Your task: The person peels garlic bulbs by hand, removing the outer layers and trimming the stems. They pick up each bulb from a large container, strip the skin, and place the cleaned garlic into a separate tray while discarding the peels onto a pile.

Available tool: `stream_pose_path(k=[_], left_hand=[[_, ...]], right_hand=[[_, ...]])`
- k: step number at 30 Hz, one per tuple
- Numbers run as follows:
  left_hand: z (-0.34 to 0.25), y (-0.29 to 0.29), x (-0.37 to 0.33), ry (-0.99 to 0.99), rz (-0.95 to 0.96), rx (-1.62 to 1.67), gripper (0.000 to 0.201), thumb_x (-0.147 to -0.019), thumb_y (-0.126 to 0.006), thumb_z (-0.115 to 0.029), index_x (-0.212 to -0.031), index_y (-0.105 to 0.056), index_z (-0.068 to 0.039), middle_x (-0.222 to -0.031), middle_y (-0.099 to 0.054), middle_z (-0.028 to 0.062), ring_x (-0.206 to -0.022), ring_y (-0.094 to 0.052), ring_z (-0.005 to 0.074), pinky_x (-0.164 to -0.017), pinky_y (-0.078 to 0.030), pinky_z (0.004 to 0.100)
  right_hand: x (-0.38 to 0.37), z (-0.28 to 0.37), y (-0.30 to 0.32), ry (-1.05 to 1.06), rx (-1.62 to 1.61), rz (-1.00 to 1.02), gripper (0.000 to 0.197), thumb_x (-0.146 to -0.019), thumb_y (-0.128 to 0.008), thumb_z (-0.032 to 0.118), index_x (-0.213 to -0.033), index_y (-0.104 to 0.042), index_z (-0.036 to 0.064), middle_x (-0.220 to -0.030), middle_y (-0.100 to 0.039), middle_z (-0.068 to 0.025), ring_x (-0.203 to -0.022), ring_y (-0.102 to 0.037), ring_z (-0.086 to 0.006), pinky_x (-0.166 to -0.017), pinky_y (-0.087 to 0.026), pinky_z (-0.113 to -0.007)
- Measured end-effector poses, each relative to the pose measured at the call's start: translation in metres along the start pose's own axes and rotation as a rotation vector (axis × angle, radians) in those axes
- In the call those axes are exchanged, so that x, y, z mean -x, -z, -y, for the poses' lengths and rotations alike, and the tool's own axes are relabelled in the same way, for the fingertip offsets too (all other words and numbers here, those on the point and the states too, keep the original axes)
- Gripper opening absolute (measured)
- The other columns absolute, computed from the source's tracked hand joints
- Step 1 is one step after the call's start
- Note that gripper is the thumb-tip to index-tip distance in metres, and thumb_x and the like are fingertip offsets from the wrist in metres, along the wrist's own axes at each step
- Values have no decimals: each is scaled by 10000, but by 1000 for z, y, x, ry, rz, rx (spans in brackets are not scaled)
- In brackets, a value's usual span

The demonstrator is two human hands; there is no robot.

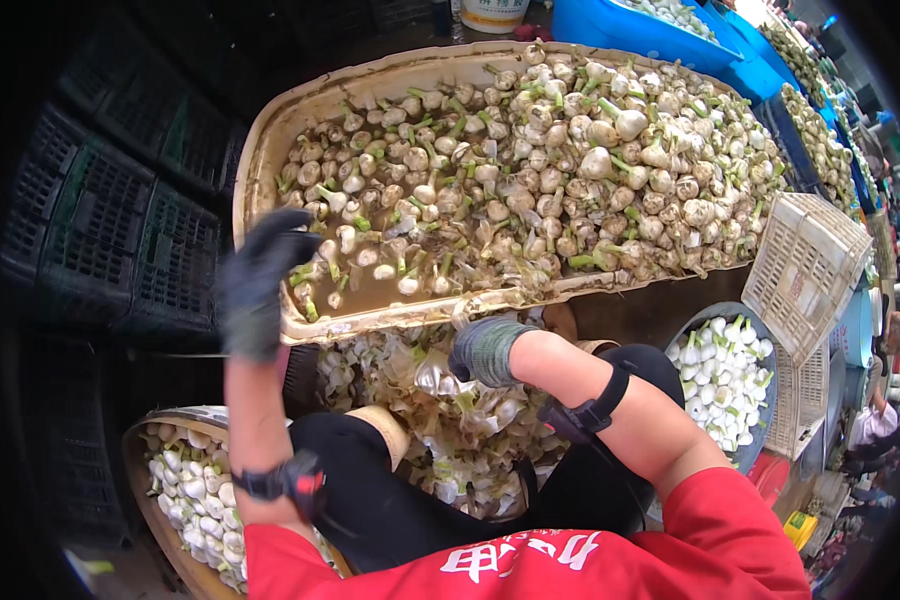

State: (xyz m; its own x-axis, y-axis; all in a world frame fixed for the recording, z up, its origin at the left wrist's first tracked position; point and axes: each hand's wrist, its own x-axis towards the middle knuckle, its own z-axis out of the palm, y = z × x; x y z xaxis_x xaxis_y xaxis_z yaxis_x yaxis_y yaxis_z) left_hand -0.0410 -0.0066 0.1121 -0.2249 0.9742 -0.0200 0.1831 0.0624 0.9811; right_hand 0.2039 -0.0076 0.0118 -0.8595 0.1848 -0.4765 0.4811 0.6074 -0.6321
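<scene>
A long cream tub [370, 325] holds many garlic bulbs [595, 165] with short green stems, partly in brown water on its left side. My left hand [260, 280], in a dark glove, is over the tub's left end. It is blurred, but its fingers look stretched out and apart, with nothing visible in them. My right hand [490, 350], in a grey-green glove, is at the tub's near rim with its fingers curled. What it may hold is hidden. Below it, between my knees, lies a heap of loose garlic skins [470, 410].
White peeled garlic fills a basin [767, 400] at right and a tub [135, 455] at lower left. Black crates [95, 220] are stacked on the left. Pale plastic baskets [810, 265] stand at right. A blue tub [595, 25] is behind.
</scene>
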Motion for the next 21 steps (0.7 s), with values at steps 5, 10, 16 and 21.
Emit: stream_pose_path(k=[5, 10, 16, 21], left_hand=[[221, -48, -75, 213, 1014, -1381, 497, -803, -528, -438, -1065, -621, -26, -1118, -584, 193, -1043, -556, 332, -910, -429, 374], [325, -135, -76, 463, 524, -1172, 521, -773, -609, -335, -1168, -544, -1, -1197, -536, 212, -1099, -526, 344, -932, -422, 403], [363, -33, -96, 932, 309, -43, 389, -854, -529, -370, -1015, -571, -18, -1006, -615, 184, -904, -601, 309, -811, -473, 424], [149, -94, -54, 1032, 394, 942, 477, -837, -537, -498, -1032, -566, -64, -961, -618, 136, -872, -592, 290, -821, -483, 446]], right_hand=[[-8, 31, 26, -197, 43, -291, 175, -753, -528, 137, -825, -671, 67, -780, -638, -163, -744, -625, -337, -658, -491, -424], [5, 13, 23, -235, 42, -307, 211, -778, -527, 202, -813, -657, 40, -831, -610, -193, -780, -614, -353, -680, -485, -440], [6, 48, 54, -155, -23, -341, 388, -834, -517, 422, -857, -668, 65, -816, -609, -169, -785, -606, -342, -712, -479, -429], [11, -3, 41, -327, -57, -810, 250, -793, -607, 326, -793, -676, 86, -813, -614, -132, -784, -604, -313, -697, -480, -408]])
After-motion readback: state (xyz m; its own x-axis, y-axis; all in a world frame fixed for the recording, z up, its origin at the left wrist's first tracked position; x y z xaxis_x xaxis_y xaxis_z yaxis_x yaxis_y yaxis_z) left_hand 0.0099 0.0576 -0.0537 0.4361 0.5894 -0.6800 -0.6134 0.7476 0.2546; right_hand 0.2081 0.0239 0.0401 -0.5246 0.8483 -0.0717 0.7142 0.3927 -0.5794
